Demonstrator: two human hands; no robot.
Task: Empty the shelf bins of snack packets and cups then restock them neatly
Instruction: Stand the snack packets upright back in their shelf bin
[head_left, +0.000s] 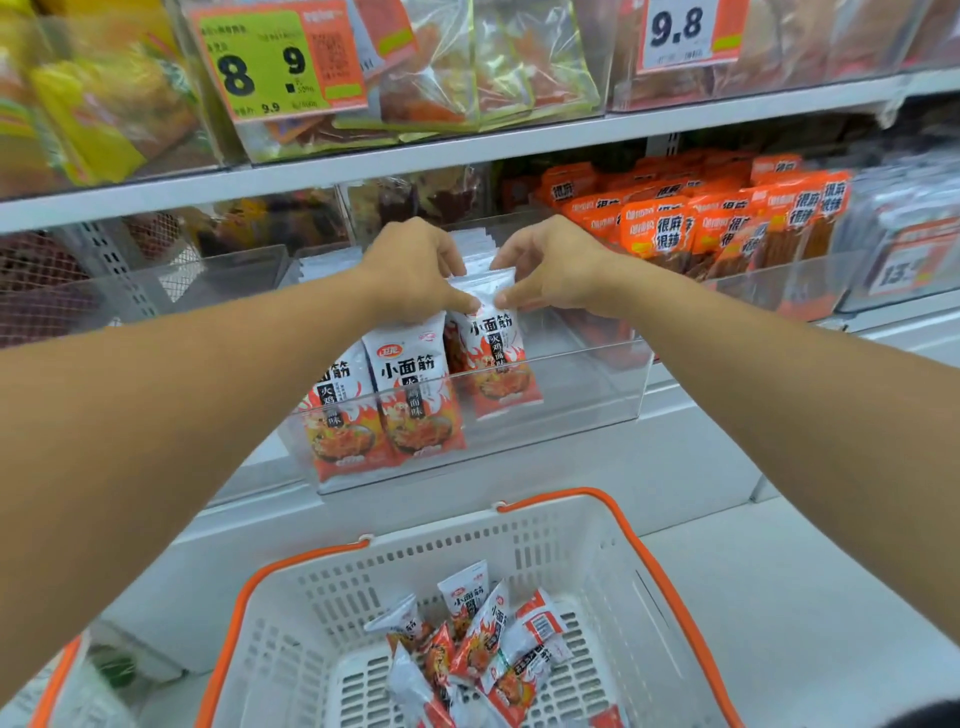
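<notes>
Shop shelf aisle, clear plastic shelf bin (587, 384) holding upright white-and-red snack packets (415, 400), left hand (415, 270) and right hand (550, 265) both pinching the top of one packet (493, 338), more loose in the white orange-handled basket (597, 582) below.

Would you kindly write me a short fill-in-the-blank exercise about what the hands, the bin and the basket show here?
1. Both the left hand and the right hand grip the top of one ____ in the clear bin.
2. The basket below has handles coloured ____.
3. The loose packets in the basket lie in a ____ heap.
4. The yellow price tag hangs ____ the bin.

Missing words: packet; orange; jumbled; above
</notes>
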